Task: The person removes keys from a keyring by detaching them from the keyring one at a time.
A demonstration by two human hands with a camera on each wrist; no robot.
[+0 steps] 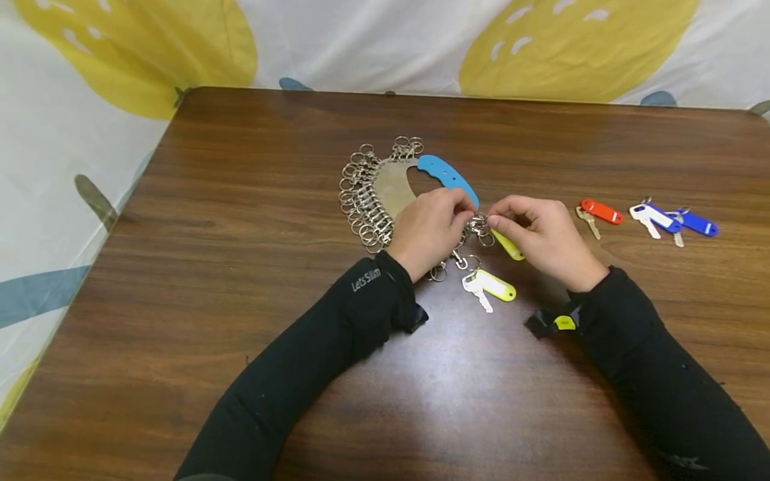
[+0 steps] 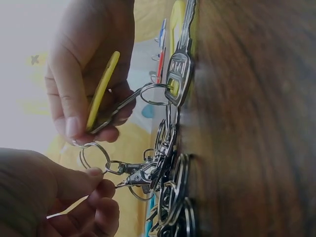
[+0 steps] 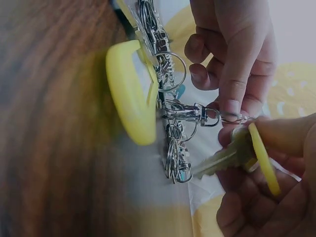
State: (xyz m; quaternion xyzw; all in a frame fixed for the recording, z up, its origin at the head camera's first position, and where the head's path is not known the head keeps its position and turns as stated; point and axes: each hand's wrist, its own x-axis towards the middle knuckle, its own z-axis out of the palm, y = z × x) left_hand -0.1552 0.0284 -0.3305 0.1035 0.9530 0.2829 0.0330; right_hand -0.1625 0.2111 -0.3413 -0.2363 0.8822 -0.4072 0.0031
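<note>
Black sleeves lie nearest in my head view; beyond, a key holder rests on the table. From the left wrist, I see the left hand pinching a split ring. Right wrist: the right hand holds a yellow-tagged key beside it.

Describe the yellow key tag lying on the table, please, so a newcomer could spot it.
On the brown table, find the blue-handled key holder. The yellow key tag lies flat by its near right side; its yellow twin is in the right hand.
</note>
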